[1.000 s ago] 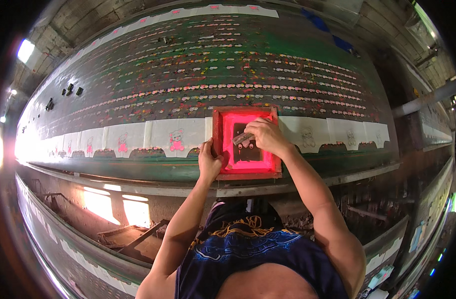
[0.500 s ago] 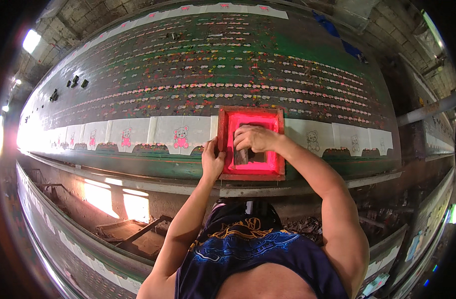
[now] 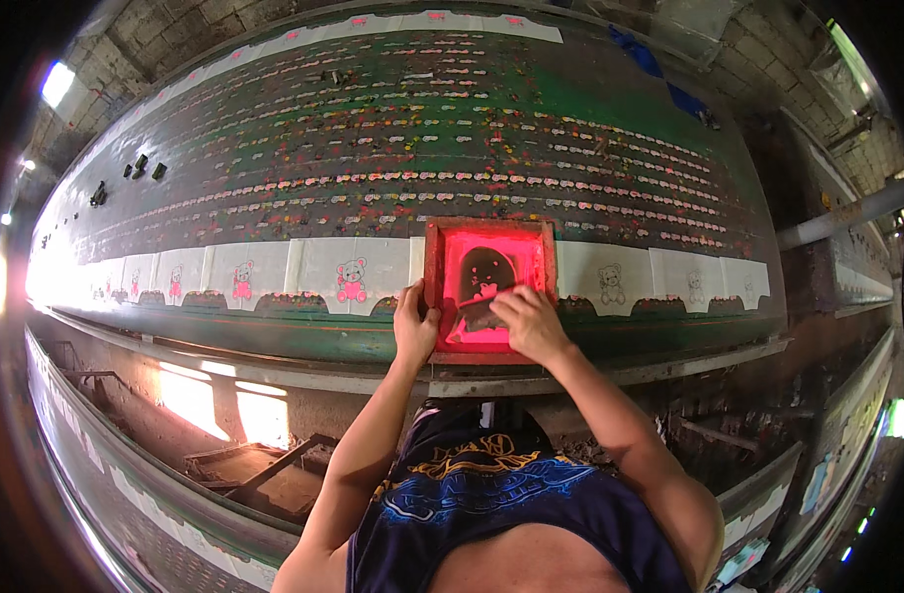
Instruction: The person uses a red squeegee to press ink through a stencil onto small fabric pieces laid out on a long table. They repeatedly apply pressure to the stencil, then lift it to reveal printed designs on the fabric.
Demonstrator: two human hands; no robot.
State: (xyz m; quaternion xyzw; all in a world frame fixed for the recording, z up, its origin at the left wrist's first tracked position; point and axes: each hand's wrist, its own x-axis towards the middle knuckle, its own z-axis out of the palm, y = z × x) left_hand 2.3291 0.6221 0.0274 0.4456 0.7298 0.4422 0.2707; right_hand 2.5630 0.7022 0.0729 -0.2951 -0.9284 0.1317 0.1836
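Observation:
A wooden screen-printing frame (image 3: 433,259) with bright pink ink on its mesh lies at the near edge of the long table. My left hand (image 3: 413,328) grips the frame's left side, fingers along the outer edge. Inside the frame, my right hand (image 3: 531,322) is closed around a dark squeegee (image 3: 477,314), which rests tilted across the lower part of the mesh. Above the squeegee a dark bear-shaped patch (image 3: 485,269) shows in the mesh. Left of the frame is a white fabric piece (image 3: 313,275) bearing a pink-filled bear; the piece on the right (image 3: 585,275) has only a bear outline.
The table (image 3: 590,217) has rows of small printed marks and ink stains. More white pieces run along its near and far edges. Small dark objects (image 3: 140,166) stand at the far left, a blue cloth (image 3: 638,54) lies far right. A pipe (image 3: 847,214) juts in at right.
My right hand has drawn the squeegee down toward me and turned it from upright to crosswise, uncovering the bear patch. My left hand stays on the frame.

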